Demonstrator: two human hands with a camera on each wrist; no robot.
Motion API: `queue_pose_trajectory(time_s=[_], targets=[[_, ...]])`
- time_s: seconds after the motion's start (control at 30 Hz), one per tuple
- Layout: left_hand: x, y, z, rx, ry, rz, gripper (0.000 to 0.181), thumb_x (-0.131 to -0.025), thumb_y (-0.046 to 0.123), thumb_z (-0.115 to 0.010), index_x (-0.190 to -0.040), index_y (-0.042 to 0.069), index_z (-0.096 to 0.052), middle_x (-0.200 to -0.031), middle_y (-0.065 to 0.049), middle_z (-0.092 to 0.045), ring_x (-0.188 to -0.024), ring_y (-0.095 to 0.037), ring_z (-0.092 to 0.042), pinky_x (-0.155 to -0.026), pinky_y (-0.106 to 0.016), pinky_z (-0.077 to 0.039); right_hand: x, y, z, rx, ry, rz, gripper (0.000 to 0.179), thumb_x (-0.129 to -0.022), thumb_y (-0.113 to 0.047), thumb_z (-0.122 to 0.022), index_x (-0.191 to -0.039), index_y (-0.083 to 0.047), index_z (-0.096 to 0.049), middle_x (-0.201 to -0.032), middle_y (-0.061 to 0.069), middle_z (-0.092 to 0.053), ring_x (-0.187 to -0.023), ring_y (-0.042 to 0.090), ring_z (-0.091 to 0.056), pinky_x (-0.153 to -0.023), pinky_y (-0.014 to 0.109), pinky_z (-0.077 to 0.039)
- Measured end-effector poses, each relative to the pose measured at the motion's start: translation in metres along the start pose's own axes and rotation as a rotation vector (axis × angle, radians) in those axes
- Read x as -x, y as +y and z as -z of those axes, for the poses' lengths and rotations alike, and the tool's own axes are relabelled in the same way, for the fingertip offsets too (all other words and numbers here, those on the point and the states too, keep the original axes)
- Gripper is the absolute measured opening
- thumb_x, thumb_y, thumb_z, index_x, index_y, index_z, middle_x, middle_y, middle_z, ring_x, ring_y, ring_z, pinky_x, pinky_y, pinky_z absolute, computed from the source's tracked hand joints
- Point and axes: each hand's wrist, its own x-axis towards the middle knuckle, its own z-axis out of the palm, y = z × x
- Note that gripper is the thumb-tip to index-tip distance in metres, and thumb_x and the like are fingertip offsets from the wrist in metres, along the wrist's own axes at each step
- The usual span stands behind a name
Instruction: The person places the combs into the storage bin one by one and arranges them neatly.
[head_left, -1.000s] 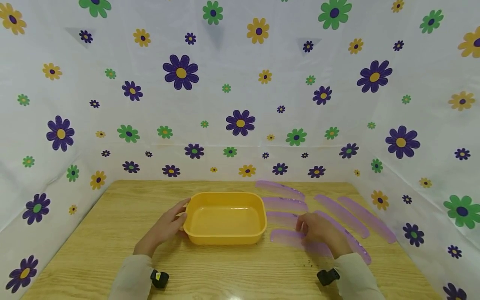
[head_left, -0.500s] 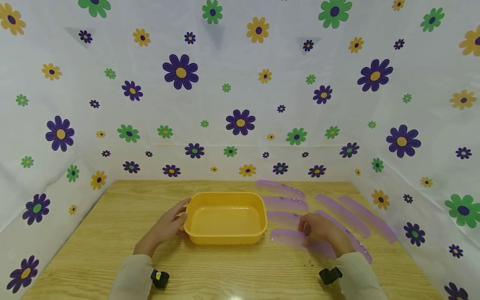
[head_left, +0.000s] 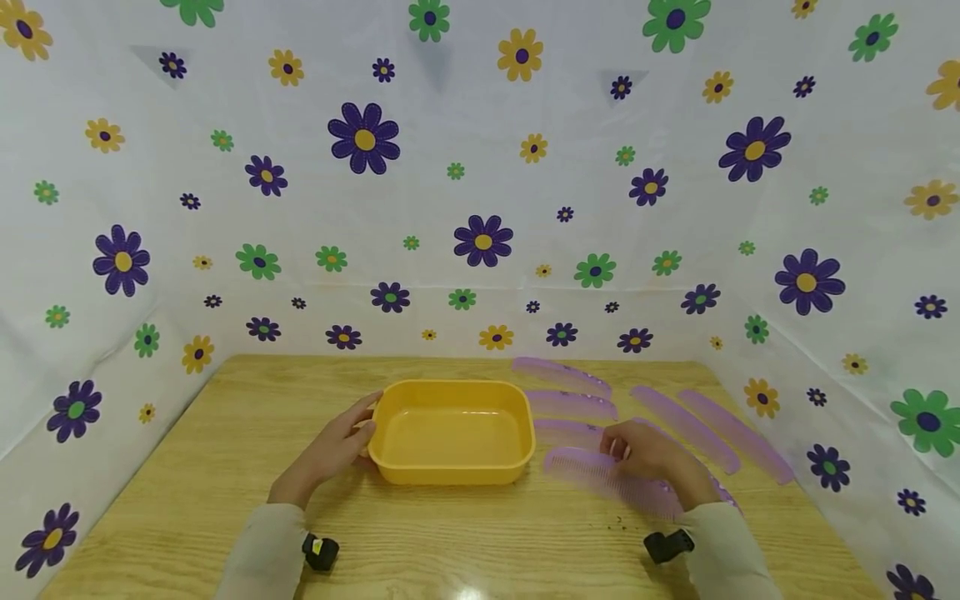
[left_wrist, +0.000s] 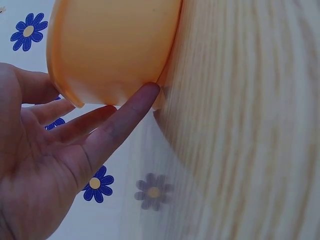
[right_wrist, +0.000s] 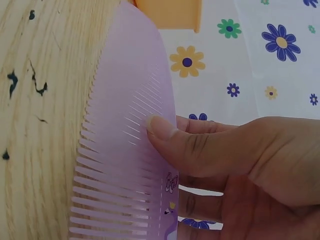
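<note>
Purple comb (right_wrist: pixel 125 90): right of centre in the head view, slanting down toward the lower right; from where I stand, I can't tell whether its edge touches the desk (head_left: pixel 450 542).
Right hand (head_left: pixel 651 458): pinching the comb near its spine, thumb on one face and fingers behind the other.
Comb's feel: looks like thin, see-through plastic, so I'd expect it light, fairly stiff and slick on its faces; the narrow teeth would probably snap first.
Best hold: the solid spine, close to mid-length, well away from the teeth.
Yellow tub (head_left: pixel 450 477): upright on the desk, about the centre of the frame; smooth-walled, likely light, and apt to slide if nudged.
Left hand (head_left: pixel 333 446): spread against the tub's left end, its straight thumb reaching the base; how hard it presses, I can't tell.
Other purple combs (head_left: pixel 573 406): strewn over the right of the frame, behind and beside the right hand.
Dark specks (right_wrist: pixel 12 82): on the wood, lower right.
</note>
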Motion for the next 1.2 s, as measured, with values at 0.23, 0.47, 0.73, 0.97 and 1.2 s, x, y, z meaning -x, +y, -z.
queue_pose_trajectory(time_s=[0.23,0.47,0.73,0.97,1.2], targets=[[0.0,0.001,0.0,0.008,0.002,0.003,0.056,-0.112,0.012,-0.038,-0.165,0.013,-0.02,-0.16,-0.034,-0.033,-0.132,-0.05,-0.057,-0.086,-0.044,-0.066,0.0,0.005,0.006,-0.008,-0.017,0.07,0.017,-0.088,0.005,-0.073,-0.1,-0.007,-0.069,-0.093,0.008,-0.069,-0.083,0.017,-0.063,-0.071,0.032,-0.056],[0.0,0.001,0.0,0.015,-0.006,-0.006,0.056,-0.112,0.012,-0.038,-0.165,0.013,-0.02,-0.16,-0.035,-0.032,-0.132,-0.051,-0.056,-0.086,-0.045,-0.065,0.001,0.007,0.009,-0.033,-0.006,0.077,0.018,-0.09,0.006,-0.069,-0.103,-0.006,-0.069,-0.096,0.01,-0.069,-0.087,0.018,-0.062,-0.073,0.032,-0.055],[0.002,0.003,-0.001,0.032,-0.007,-0.007,0.056,-0.112,0.011,-0.038,-0.165,0.012,-0.02,-0.159,-0.035,-0.033,-0.131,-0.05,-0.057,-0.086,-0.046,-0.065,0.003,0.007,0.012,-0.045,0.049,0.037,0.02,-0.092,0.006,-0.066,-0.107,-0.005,-0.07,-0.096,0.011,-0.068,-0.085,0.019,-0.058,-0.068,0.031,-0.052],[0.004,0.003,0.0,0.03,-0.005,0.004,0.056,-0.112,0.011,-0.038,-0.165,0.011,-0.02,-0.16,-0.035,-0.033,-0.133,-0.051,-0.056,-0.087,-0.045,-0.065,0.0,0.01,0.01,-0.031,0.087,0.065,0.017,-0.093,0.003,-0.066,-0.108,-0.004,-0.072,-0.095,0.012,-0.072,-0.083,0.018,-0.062,-0.07,0.031,-0.054],[0.002,0.002,-0.001,0.031,0.004,0.003,0.056,-0.112,0.011,-0.037,-0.165,0.013,-0.021,-0.161,-0.034,-0.031,-0.137,-0.052,-0.052,-0.088,-0.045,-0.065,-0.001,0.007,0.018,-0.019,0.127,0.081,0.016,-0.093,0.003,-0.066,-0.107,-0.002,-0.072,-0.092,0.012,-0.072,-0.083,0.019,-0.065,-0.071,0.034,-0.056]])
